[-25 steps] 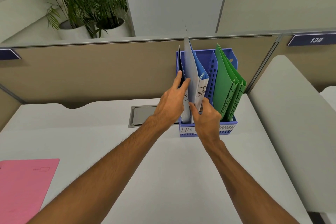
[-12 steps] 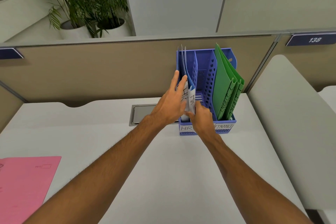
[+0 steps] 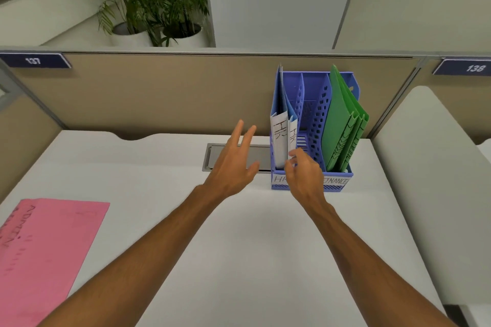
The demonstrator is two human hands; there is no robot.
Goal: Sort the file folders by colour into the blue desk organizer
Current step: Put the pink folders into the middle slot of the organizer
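The blue desk organizer (image 3: 317, 125) stands at the back right of the desk, with "HR" and "FINANCE" labels on its front. Two blue folders (image 3: 281, 138) with white handwritten spines stand upright in its left compartment. Green folders (image 3: 342, 125) lean in the right compartment, and the middle one holds nothing. Pink folders (image 3: 45, 252) lie flat at the desk's near left. My right hand (image 3: 303, 170) is at the organizer's front, its thumb and curled fingers pinching the lower spine of the right blue folder. My left hand (image 3: 233, 164) hovers left of the organizer with its fingers spread, touching nothing.
A grey cable hatch (image 3: 220, 156) is set into the desk left of the organizer. A beige partition (image 3: 159, 93) runs along the back with number plates 137 and 138. A white rounded divider (image 3: 430, 180) borders the desk's right side. Potted plants stand beyond the partition.
The blue folder has dropped fully into the left compartment. My left hand has let go of the folders and drawn back to the left, fingers open. My right hand stays at the folder's lower spine.
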